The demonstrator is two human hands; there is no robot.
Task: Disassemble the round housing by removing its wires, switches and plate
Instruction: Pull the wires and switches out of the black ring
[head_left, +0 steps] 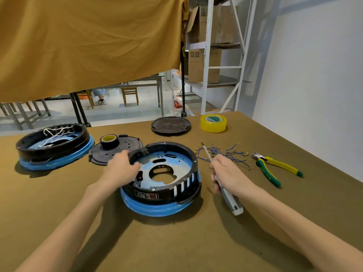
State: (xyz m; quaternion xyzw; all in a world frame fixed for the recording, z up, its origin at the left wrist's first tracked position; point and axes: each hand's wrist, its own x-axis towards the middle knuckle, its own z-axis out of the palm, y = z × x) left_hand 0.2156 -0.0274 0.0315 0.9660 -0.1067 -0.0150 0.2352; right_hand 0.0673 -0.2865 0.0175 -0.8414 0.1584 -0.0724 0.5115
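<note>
A round black housing (167,193) with a blue lower band sits in the middle of the table. Inside it lies a bluish metal plate (176,163) with cut-outs. My left hand (122,166) rests on the housing's left rim, fingers reaching inside. To the right of the housing, my right hand (225,173) grips a screwdriver (232,203) with a grey-white handle, its shaft pointing up and away. Loose blue wires (222,154) with small brass terminals lie on the table behind my right hand.
A second housing (53,148) with white wires stands at the left. A black cover (115,152) carries a tape roll (109,141). Further back lie another black disc (170,125) and yellow tape (213,123). Green-yellow pliers (275,167) lie at the right.
</note>
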